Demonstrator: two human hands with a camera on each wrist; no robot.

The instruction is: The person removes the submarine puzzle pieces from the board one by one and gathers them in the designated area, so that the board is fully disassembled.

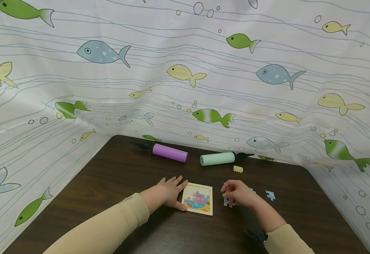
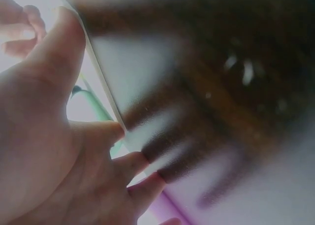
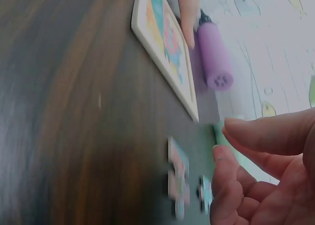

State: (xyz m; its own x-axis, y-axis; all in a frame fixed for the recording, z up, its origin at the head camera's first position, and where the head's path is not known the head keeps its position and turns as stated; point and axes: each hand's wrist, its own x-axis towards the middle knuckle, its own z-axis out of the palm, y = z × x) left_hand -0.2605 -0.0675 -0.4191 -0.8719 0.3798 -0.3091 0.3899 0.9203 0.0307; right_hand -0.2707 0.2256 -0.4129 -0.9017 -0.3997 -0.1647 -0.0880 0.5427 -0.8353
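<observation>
My left hand (image 1: 169, 192) lies spread at the left side of a wooden puzzle board (image 1: 211, 201), its thumb at the lower left corner and fingertips by the upper left one. Pink and blue pieces fill the board's lower part, forming a picture. To the right, my right hand (image 1: 242, 192) hovers over loose jigsaw pieces (image 1: 228, 203), partly covering them. In the right wrist view, its thumb and index finger (image 3: 266, 134) are loosely bent with a gap between the tips and nothing in it. Two pieces (image 3: 178, 178) lie below those fingertips.
Another loose piece (image 1: 270, 195) lies farther right. At the back are a purple hand pump (image 1: 170, 152) and a mint green one (image 1: 218, 158), with a small pale yellow block (image 1: 238, 169) close by. A fish-patterned curtain (image 1: 159, 106) walls the dark table's back and sides.
</observation>
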